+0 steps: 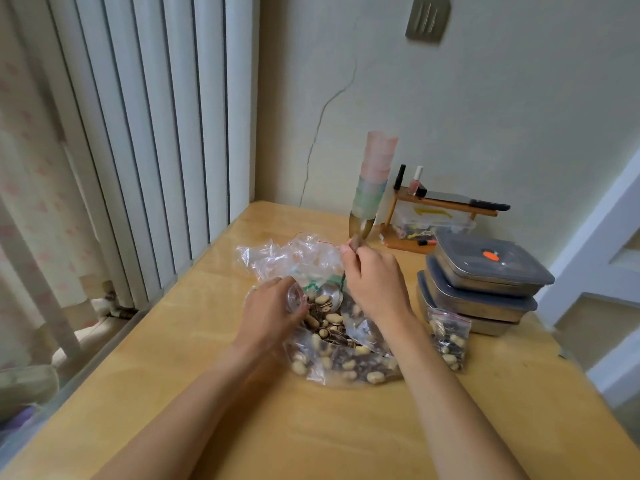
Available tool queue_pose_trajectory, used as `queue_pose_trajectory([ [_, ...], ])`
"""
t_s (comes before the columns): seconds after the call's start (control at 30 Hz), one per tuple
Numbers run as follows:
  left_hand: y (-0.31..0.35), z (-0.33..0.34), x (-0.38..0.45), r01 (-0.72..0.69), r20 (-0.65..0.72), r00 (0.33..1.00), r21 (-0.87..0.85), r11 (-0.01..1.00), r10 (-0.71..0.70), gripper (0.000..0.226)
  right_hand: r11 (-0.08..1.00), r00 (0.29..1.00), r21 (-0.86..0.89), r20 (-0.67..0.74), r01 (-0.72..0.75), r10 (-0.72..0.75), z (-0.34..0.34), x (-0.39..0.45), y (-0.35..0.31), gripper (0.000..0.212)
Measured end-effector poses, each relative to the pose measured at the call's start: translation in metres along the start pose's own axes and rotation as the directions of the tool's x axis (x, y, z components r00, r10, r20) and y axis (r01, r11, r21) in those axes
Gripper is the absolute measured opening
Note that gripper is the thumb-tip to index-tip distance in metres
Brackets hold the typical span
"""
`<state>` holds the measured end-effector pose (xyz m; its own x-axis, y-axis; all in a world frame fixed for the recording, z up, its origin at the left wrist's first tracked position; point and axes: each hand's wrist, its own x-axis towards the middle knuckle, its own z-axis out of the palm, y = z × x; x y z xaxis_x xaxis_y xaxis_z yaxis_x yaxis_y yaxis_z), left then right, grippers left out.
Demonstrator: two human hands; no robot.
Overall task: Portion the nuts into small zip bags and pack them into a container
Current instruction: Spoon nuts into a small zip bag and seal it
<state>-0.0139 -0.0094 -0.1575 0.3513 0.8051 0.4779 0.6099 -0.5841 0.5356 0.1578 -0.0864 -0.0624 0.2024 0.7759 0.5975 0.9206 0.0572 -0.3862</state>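
You are scooping. Your right hand (375, 282) holds a spoon (330, 296) in the big bag of nuts (343, 355) on the worktop (207, 393). Your left hand (270, 310) pinches a small zip bag (296, 299) open. Next, tip the nuts in gently. One filled bag (448, 337) leans on the stacked containers (481, 282).

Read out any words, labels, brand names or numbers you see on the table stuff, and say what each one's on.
No readable text anywhere.
Top lidded container: orange sticker, no legible letters.
Clear box under the small shelf: yellow arrow-like mark, blurred.
Big nut bag: green print, too crumpled to read.
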Motion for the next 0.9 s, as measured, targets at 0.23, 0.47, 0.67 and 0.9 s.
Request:
queue_pose_trajectory([
  [0.23,-0.009,-0.016,0.002,-0.039,0.008,0.999,0.141,0.989,0.039,0.014,0.994,0.989,0.007,0.101,0.112,-0.112,0.007,0.012,-0.009,0.041],
  [0.47,-0.004,-0.016,0.006,-0.038,0.012,0.999,0.159,0.987,0.037,0.019,0.898,0.932,0.293,0.258,-0.327,0.255,0.018,0.018,0.0,0.043],
  [0.67,-0.001,-0.015,0.006,-0.011,0.014,1.0,0.099,0.995,0.009,0.018,0.529,0.738,0.516,0.477,-0.674,0.476,0.026,0.015,0.024,0.036],
  [0.9,0.002,-0.015,0.006,0.042,0.003,0.999,0.045,0.998,-0.042,0.012,0.644,0.793,0.468,0.283,-0.605,0.54,0.006,0.024,0.039,0.036],
])
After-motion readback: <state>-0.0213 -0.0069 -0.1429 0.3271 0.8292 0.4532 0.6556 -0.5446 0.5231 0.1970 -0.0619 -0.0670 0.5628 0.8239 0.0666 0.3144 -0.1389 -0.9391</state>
